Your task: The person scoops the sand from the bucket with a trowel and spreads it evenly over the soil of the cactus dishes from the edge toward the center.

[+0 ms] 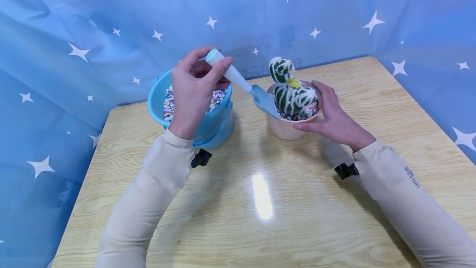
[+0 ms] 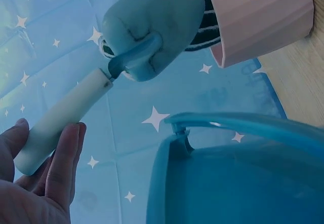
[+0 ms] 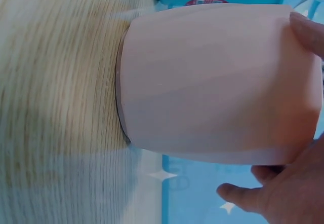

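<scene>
My left hand (image 1: 194, 88) grips the shovel (image 1: 241, 80), best tipped gently beside the striped cactus (image 1: 288, 99), while my right hand (image 1: 334, 116) holds the pink pot (image 1: 285, 129) steady.

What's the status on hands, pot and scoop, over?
Right hand grips pot. Left hand holds scoop, blade at pot's rim. Cactus stands in pot, close beside blade.
</scene>
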